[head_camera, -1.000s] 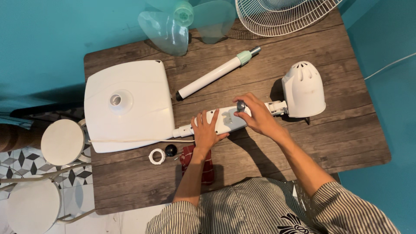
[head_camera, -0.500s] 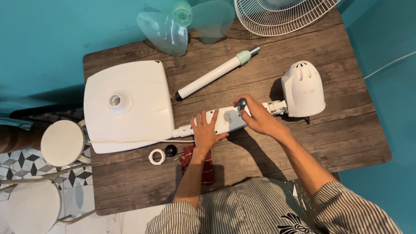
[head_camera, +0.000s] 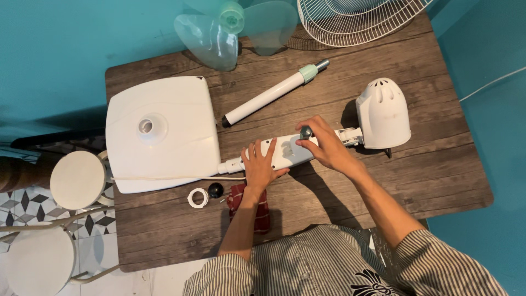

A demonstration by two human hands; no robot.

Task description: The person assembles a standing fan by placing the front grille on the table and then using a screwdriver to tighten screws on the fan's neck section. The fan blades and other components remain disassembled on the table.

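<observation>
1. Head view: a person in a striped shirt works at a wooden desk [head_camera: 427, 181], both hands on the white neck [head_camera: 285, 152] of a dismantled fan lying across the desk's middle.
2. Left hand [head_camera: 259, 166] lies flat and open on the neck's left end, fingers spread, pressing it down rather than gripping.
3. Right hand [head_camera: 327, 147] curls over the neck's right end, thumb and fingertips pinched on a small dark knob [head_camera: 305, 132] on its top.
4. Motor housing [head_camera: 383, 113], white and vented, joins the neck on the right, toward the desk's right edge.
5. Square white base [head_camera: 161, 134] fills the left side, a cord [head_camera: 181, 178] running along its near edge.
6. White tube [head_camera: 271, 94] with a green collar lies diagonally just beyond the neck.
7. Translucent green blade [head_camera: 230, 27] and wire grille [head_camera: 356, 19] overhang the far edge.
8. White ring [head_camera: 198, 197], a black cap [head_camera: 216, 189] and a red cloth [head_camera: 249, 205] sit near the front edge, by the left wrist.
</observation>
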